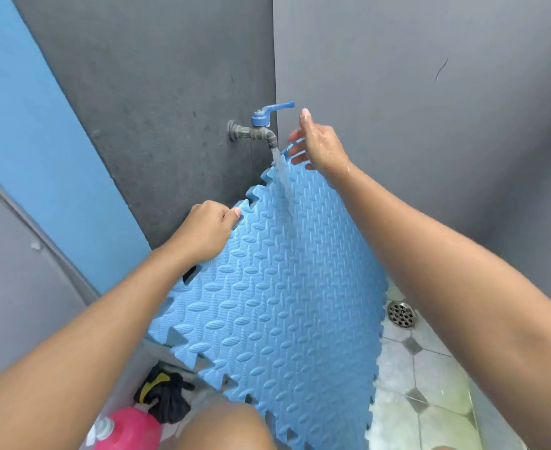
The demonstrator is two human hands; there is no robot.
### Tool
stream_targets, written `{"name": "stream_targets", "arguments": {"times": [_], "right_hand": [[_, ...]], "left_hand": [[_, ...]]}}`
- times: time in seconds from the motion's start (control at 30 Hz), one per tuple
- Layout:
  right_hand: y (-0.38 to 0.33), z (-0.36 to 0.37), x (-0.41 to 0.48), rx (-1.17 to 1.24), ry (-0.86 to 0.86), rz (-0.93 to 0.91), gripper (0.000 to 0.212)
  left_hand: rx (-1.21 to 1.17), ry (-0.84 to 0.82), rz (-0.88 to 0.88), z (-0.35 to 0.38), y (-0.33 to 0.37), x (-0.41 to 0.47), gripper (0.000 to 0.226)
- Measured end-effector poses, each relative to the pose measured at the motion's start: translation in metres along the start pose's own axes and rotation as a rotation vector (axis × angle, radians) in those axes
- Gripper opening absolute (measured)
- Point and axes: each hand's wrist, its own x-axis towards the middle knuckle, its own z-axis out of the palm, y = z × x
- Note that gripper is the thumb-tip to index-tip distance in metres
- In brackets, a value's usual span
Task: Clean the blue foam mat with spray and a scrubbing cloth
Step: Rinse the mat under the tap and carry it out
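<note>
The blue foam mat (283,287) was held tilted under the tap (261,128), and water (279,164) ran down its ribbed face. The left hand (206,232) gripped the toothed left edge, fingers (235,212) curled round it. The right hand (319,144) hovered at the mat's top corner beside the tap's blue handle, fingers straight and spread, holding nothing. A black cloth (165,397) and a pink bottle (131,430) lay at lower left. A drain (401,314) sat in the tiled floor (430,401) to the right.

The pink bottle (131,428) (cap blurred) and the blue mat (277,303) both run off the bottom edge.
</note>
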Motion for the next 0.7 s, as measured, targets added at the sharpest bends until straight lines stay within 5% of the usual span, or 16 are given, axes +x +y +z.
{"name": "stream_targets", "arguments": {"times": [0.4, 0.6, 0.7], "right_hand": [[-0.035, 0.013, 0.036, -0.134, -0.069, 0.035, 0.045], [-0.040, 0.012, 0.068, -0.138, -0.306, 0.119, 0.043], [-0.040, -0.001, 0.073, -0.132, -0.411, 0.204, 0.045]], "left_hand": [[-0.100, -0.064, 0.004, 0.003, -0.007, 0.001, 0.052], [-0.114, -0.161, -0.062, 0.005, -0.005, 0.001, 0.039], [-0.112, -0.238, -0.178, -0.001, 0.006, -0.003, 0.064]]}}
